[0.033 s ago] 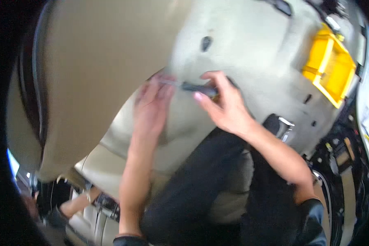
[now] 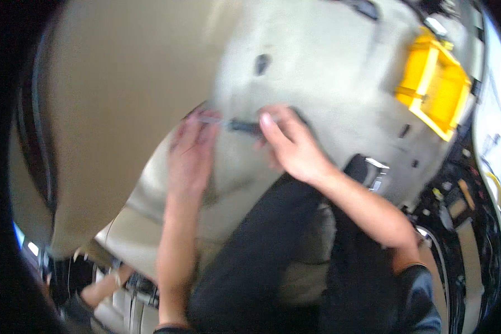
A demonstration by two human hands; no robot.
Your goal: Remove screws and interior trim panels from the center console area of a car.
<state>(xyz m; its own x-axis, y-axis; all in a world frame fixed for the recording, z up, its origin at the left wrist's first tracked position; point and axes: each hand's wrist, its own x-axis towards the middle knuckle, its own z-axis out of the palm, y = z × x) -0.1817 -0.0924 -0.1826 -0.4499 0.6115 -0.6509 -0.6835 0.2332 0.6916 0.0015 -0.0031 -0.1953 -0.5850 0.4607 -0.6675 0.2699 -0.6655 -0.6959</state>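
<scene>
My right hand (image 2: 295,146) is closed round the dark handle of what looks like a screwdriver (image 2: 244,127). Its thin pale shaft points left, level with the fingers of my left hand (image 2: 190,147). Those fingers are bent and close together by the shaft's tip, along the lower edge of the beige seat back (image 2: 122,100). Motion blurs them, and what they pinch is too small to make out. Beneath both hands lies the pale floor covering (image 2: 312,78).
A yellow plastic bin (image 2: 437,83) rests on the floor covering to the far right. My dark-trousered legs (image 2: 250,245) fold below my hands. Black door-side trim (image 2: 456,222) runs along the right. Another person's forearm (image 2: 103,286) shows at lower left.
The whole view has shifted slightly, so things sit a little further left. My right hand has turned on the handle, its thumb now raised over the top.
</scene>
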